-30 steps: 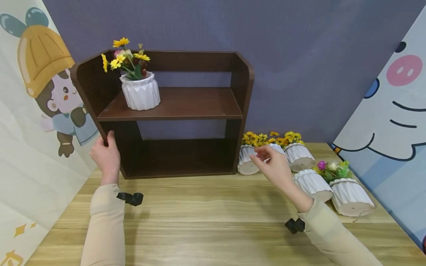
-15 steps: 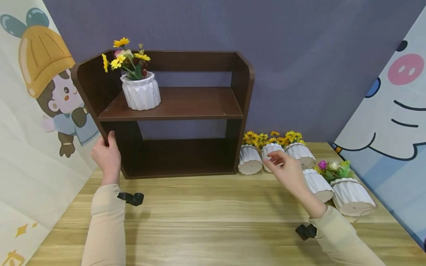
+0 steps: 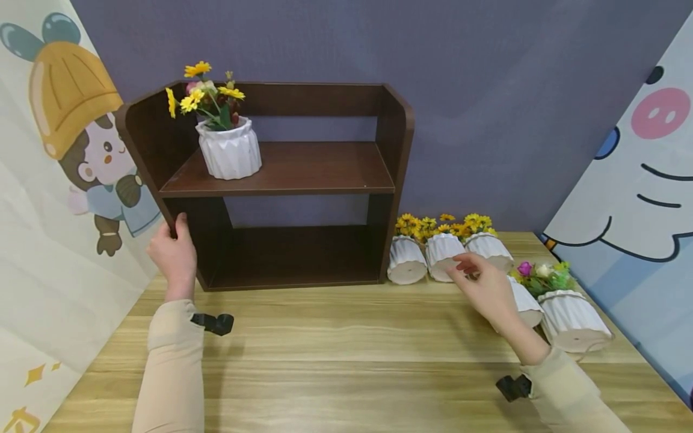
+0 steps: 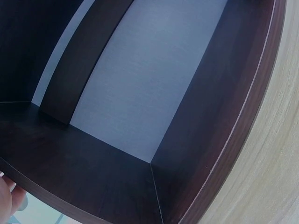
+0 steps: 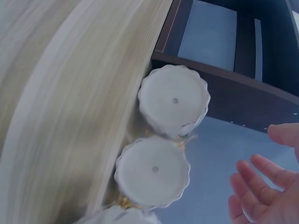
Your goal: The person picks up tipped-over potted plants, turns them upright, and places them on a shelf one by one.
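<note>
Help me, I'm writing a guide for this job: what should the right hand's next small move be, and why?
Probably bring the right hand to the middle pot at the back and grasp it: the hand is empty, that pot lies on its side close by in the head view, and a flowerpot already stands upright on the brown shelf, which the left hand grips.

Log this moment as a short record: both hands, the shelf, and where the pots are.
left hand: grips the left side of the shelf
right hand: near the lying pots, holding nothing
shelf: dark brown, two tiers, standing on the wooden table
upright pot: white, on the upper tier's left
lying pots: five, white, right of the shelf, bases facing the person
</note>
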The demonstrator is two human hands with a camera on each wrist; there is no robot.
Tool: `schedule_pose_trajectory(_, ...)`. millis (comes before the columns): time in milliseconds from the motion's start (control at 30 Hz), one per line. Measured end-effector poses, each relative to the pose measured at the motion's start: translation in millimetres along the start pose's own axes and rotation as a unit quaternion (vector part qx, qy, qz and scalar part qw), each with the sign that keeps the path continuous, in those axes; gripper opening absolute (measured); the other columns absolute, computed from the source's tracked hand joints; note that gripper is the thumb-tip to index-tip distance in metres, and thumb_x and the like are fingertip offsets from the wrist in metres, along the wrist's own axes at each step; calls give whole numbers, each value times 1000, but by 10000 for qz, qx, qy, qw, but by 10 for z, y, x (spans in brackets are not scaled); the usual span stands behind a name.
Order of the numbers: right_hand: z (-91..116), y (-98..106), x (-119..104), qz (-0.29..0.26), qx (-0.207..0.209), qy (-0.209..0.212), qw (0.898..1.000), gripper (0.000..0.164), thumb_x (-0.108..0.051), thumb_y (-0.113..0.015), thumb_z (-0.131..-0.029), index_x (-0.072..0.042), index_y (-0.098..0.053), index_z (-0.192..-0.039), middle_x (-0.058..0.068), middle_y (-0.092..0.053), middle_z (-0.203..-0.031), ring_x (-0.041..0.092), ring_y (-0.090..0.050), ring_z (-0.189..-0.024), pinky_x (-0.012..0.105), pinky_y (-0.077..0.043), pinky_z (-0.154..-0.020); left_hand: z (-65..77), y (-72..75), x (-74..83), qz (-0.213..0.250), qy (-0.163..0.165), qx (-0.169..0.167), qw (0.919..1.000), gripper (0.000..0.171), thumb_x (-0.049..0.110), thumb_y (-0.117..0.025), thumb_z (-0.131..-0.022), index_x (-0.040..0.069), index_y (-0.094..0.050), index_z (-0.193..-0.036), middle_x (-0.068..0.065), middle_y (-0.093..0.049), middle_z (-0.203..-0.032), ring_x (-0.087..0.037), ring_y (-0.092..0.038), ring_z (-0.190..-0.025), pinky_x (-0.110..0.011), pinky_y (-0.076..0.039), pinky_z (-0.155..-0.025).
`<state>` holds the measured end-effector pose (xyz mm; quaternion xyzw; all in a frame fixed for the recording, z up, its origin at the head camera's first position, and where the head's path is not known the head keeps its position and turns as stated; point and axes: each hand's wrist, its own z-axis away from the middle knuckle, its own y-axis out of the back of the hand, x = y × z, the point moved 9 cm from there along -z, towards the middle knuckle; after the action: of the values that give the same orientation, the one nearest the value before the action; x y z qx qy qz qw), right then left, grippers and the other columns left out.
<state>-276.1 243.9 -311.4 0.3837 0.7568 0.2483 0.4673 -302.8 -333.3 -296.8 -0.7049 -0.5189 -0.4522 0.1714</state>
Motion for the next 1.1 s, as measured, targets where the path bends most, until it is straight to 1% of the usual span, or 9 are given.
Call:
schedule_pose_trajectory(100,34,20,74,106,-28,-90,9999,35,-35,-58,-87,-8,-61,-109,14,-66,-94,33,-61,-88,47,-44,-74,1,-1,4,-4,-14,0,10000,50,43,-48,-89,-4,-61,-79,-26,-62,-81,-42,-50,-76,-36,-29,-65)
schedule_pose_trajectory(233,74,53,150,298,-79,-170,9994,39,-37,-57,-86,-8,-60,-111,18,-66,-99,35,-61,-89,47,-44,-71,8,12,10,-13,-14,-3,10000,50,43,-48,-90,-4,-61,-80,-26,-62,-81,-42,-49,-76,-36,-29,-64)
schedule_pose_trajectory(333,96,80,188,402,-171,-184,9989,44,-40,-56,-87,-5,-58,-113,20,-65,-102,37,-60,-91,48,-43,-71,13,22,12,-5,2,-1,10000,48,42,-48,-90,-4,-61,-80,-26,-62,-81,-42,-49,-75,-35,-28,-64)
schedule_pose_trajectory(467,122,125,232,564,-209,-110,9981,48,-41,-57,-86,-2,-58,-114,22,-62,-107,39,-57,-95,51,-42,-74,13,25,16,-21,-2,10,10000,47,41,-49,-90,-4,-60,-79,-26,-62,-81,-43,-50,-76,-37,-29,-64)
schedule_pose_trajectory(600,152,192,297,733,-28,-21,9973,43,-37,-60,-85,-4,-59,-112,20,-61,-108,39,-56,-96,51,-41,-74,5,0,14,-19,-14,-31,10000,47,41,-49,-90,-4,-60,-79,-26,-62,-81,-43,-50,-76,-38,-30,-65)
schedule_pose_trajectory(700,173,229,369,788,40,-39,9969,39,-34,-62,-84,-6,-59,-111,20,-61,-107,40,-55,-96,52,-40,-73,-1,-15,9,11,-18,-38,10000,49,42,-49,-89,-4,-60,-79,-26,-63,-82,-43,-50,-77,-40,-31,-67)
schedule_pose_trajectory(900,212,247,508,952,-95,-167,9953,46,-36,-63,-82,1,-56,-110,29,-56,-110,47,-50,-95,56,-38,-72,-4,1,3,14,5,-6,10000,50,43,-49,-89,-4,-59,-78,-26,-62,-81,-43,-49,-75,-38,-29,-66)
schedule_pose_trajectory(1100,260,258,627,1151,-211,-244,9928,53,-36,-65,-80,1,-53,-115,35,-50,-115,51,-47,-96,59,-37,-73,-3,-5,1,4,2,-62,10000,49,43,-49,-89,-4,-61,-80,-26,-63,-84,-45,-51,-80,-43,-32,-71)
